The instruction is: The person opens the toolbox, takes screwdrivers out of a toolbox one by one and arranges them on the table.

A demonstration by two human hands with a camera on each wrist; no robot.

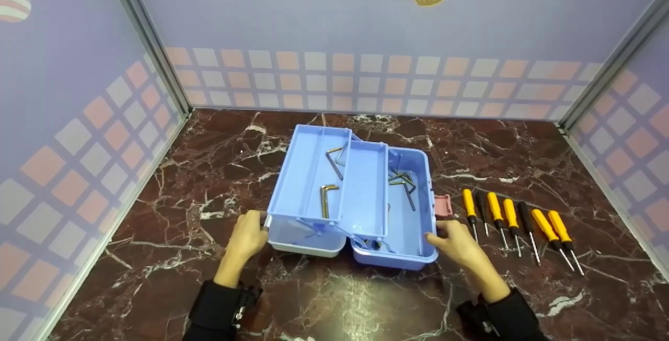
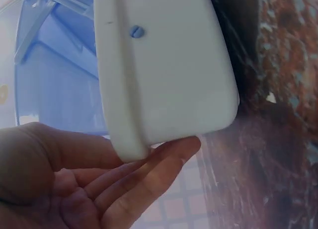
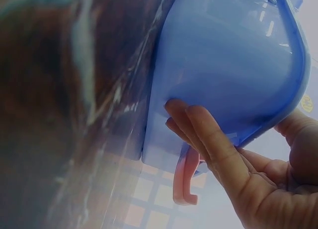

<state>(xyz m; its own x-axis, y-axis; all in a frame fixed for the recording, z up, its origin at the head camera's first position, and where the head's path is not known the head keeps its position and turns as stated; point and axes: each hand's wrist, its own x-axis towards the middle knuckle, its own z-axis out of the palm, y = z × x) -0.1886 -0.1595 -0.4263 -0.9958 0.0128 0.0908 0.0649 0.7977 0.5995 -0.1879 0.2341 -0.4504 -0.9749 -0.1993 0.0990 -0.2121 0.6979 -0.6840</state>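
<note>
A blue toolbox [image 1: 402,261] stands unfolded on the table, its two trays [image 1: 364,186] fanned out to the left above a white lid [image 1: 308,249]. My left hand [image 1: 246,235] grips the lid's left edge, thumb on one side and fingers against the other in the left wrist view. My right hand [image 1: 457,242] holds the box's right wall near its front corner, thumb over the rim and fingers along the outside [image 3: 213,134]. Bent hex keys [image 1: 324,202] lie in the outer tray, and more hex keys [image 1: 406,186] lie in the box's bottom. A pink latch [image 1: 442,205] sticks out at right.
Several screwdrivers with yellow handles [image 1: 494,206] or black handles [image 1: 525,215] lie in a row right of the toolbox. Patterned panels [image 1: 366,79] wall in the dark marbled table [image 1: 172,215] at the back and both sides.
</note>
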